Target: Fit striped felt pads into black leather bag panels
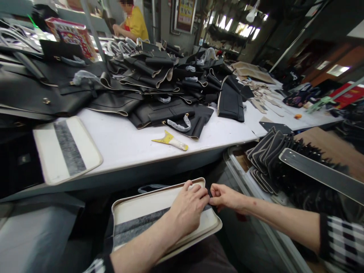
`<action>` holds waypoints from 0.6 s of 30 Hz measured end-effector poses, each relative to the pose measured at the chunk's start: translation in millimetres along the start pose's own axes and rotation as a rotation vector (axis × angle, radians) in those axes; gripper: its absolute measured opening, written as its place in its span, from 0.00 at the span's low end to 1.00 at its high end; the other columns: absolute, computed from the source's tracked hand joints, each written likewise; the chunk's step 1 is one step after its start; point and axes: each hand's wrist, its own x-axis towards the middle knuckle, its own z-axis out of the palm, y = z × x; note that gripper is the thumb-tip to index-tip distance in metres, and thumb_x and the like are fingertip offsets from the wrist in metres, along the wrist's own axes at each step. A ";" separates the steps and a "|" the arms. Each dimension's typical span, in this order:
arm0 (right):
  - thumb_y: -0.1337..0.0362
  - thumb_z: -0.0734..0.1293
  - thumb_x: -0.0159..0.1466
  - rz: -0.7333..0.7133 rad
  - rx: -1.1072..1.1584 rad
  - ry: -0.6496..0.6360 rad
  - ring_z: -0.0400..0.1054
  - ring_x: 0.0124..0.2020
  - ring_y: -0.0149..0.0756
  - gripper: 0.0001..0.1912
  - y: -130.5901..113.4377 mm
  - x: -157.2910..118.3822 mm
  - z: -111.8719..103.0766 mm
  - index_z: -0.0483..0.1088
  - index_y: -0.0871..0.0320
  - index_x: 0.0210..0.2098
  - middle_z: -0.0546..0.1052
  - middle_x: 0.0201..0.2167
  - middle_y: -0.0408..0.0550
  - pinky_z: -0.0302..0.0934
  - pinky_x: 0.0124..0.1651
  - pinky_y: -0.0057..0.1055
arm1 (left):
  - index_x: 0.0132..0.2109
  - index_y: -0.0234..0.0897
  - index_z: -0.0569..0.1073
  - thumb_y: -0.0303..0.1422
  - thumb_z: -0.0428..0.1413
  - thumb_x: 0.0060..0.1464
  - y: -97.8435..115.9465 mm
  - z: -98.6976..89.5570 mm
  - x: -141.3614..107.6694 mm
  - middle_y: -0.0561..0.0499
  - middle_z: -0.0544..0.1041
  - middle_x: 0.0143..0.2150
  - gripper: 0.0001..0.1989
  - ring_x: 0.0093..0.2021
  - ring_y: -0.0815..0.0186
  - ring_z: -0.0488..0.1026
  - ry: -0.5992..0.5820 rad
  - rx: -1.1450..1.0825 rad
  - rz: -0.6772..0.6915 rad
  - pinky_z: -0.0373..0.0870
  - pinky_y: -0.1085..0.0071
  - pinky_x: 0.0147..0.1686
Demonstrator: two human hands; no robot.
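Note:
A cream bag panel with rounded corners and a dark grey band rests at my lap, below the table edge. My left hand lies across its right part, fingers bent and gripping near the right edge. Just beyond that edge, my right hand is closed in a pinch at the end of the dark band; what sits between its fingertips is mostly hidden. A similar cream panel lies on the table to the left.
On the white table lie a yellow-and-white scraper-like tool and a heap of black leather bag pieces with wrapped handles. Stacked dark panels stand at right. A person in yellow works at the back.

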 end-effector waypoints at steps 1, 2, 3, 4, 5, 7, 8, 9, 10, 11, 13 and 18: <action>0.57 0.76 0.51 -0.001 -0.005 -0.003 0.61 0.25 0.28 0.21 1.0 -1.2 0.7 0.59 0.56 0.29 0.64 0.22 0.35 0.60 0.28 0.27 | 0.49 0.37 0.72 0.27 0.54 0.57 1.4 -1.6 -3.4 0.46 0.73 0.52 0.13 0.54 0.57 0.65 0.009 0.013 -0.024 0.55 0.54 0.57; 0.56 0.75 0.53 -0.003 -0.008 -0.003 0.60 0.25 0.28 0.21 2.8 -2.6 1.7 0.58 0.56 0.29 0.64 0.22 0.35 0.59 0.28 0.27 | 0.48 0.37 0.72 0.27 0.54 0.57 2.6 -3.7 -7.8 0.46 0.73 0.51 0.12 0.54 0.56 0.65 0.021 0.027 -0.056 0.57 0.55 0.56; 0.54 0.74 0.54 -0.006 -0.010 0.002 0.60 0.25 0.27 0.21 5.4 -4.0 3.3 0.58 0.55 0.30 0.64 0.22 0.35 0.58 0.28 0.26 | 0.47 0.37 0.72 0.26 0.53 0.57 3.3 -6.4 -13.2 0.46 0.72 0.50 0.11 0.52 0.56 0.65 0.035 0.041 -0.095 0.59 0.56 0.54; 0.52 0.73 0.55 -0.013 -0.012 0.009 0.60 0.25 0.27 0.21 8.7 -5.2 5.2 0.57 0.55 0.30 0.64 0.22 0.35 0.56 0.28 0.26 | 0.47 0.37 0.72 0.26 0.53 0.58 3.6 -9.7 -19.5 0.47 0.72 0.49 0.10 0.51 0.57 0.66 0.050 0.054 -0.140 0.61 0.57 0.52; 0.51 0.72 0.56 -0.024 -0.010 0.021 0.59 0.25 0.27 0.22 12.6 -6.1 7.6 0.57 0.55 0.30 0.63 0.22 0.35 0.55 0.27 0.26 | 0.47 0.38 0.71 0.25 0.52 0.59 3.3 -13.6 -26.6 0.47 0.72 0.48 0.10 0.49 0.57 0.66 0.067 0.067 -0.188 0.63 0.58 0.50; 0.48 0.71 0.57 -0.056 0.012 0.060 0.57 0.24 0.27 0.23 21.2 -7.3 13.6 0.56 0.55 0.31 0.62 0.23 0.35 0.51 0.27 0.26 | 0.48 0.38 0.71 0.25 0.49 0.61 1.4 -22.3 -41.6 0.48 0.71 0.49 0.11 0.46 0.58 0.67 0.097 0.097 -0.280 0.64 0.59 0.46; 0.46 0.70 0.58 -0.073 0.031 0.091 0.56 0.25 0.27 0.23 25.6 -7.8 17.0 0.56 0.55 0.31 0.62 0.23 0.35 0.50 0.27 0.26 | 0.49 0.39 0.71 0.25 0.49 0.62 0.2 -26.5 -48.4 0.48 0.71 0.50 0.12 0.46 0.58 0.67 0.110 0.115 -0.321 0.64 0.59 0.45; 0.45 0.69 0.58 -0.085 0.054 0.126 0.56 0.25 0.27 0.23 29.8 -8.3 20.4 0.56 0.55 0.31 0.61 0.24 0.35 0.49 0.27 0.26 | 0.50 0.39 0.71 0.25 0.48 0.63 -0.9 -29.9 -54.3 0.47 0.71 0.51 0.12 0.45 0.58 0.67 0.118 0.131 -0.357 0.64 0.59 0.45; 0.44 0.69 0.59 -0.088 0.077 0.161 0.55 0.26 0.27 0.23 33.6 -9.0 23.6 0.56 0.55 0.32 0.61 0.24 0.35 0.48 0.27 0.26 | 0.50 0.39 0.71 0.24 0.48 0.63 -1.7 -32.1 -58.7 0.47 0.71 0.51 0.12 0.45 0.58 0.67 0.120 0.143 -0.386 0.65 0.59 0.45; 0.44 0.68 0.59 -0.085 0.101 0.190 0.56 0.27 0.28 0.23 37.0 -10.0 26.1 0.57 0.54 0.33 0.62 0.25 0.36 0.48 0.28 0.27 | 0.50 0.39 0.71 0.24 0.48 0.63 -2.0 -33.0 -61.5 0.47 0.71 0.51 0.12 0.45 0.58 0.67 0.118 0.153 -0.403 0.65 0.59 0.45; 0.43 0.68 0.59 -0.065 0.145 0.221 0.60 0.31 0.31 0.23 42.1 -12.5 28.6 0.59 0.53 0.37 0.66 0.29 0.38 0.50 0.30 0.28 | 0.52 0.38 0.70 0.24 0.48 0.63 -1.1 -30.0 -61.6 0.46 0.71 0.51 0.13 0.46 0.59 0.68 0.108 0.170 -0.394 0.66 0.60 0.46; 0.40 0.68 0.57 -0.067 0.243 0.136 0.68 0.43 0.43 0.26 40.9 -6.0 19.2 0.67 0.52 0.45 0.74 0.40 0.47 0.58 0.38 0.33 | 0.50 0.36 0.71 0.28 0.51 0.63 0.9 -10.3 -41.4 0.47 0.73 0.42 0.10 0.42 0.57 0.69 0.055 0.286 -0.316 0.67 0.59 0.42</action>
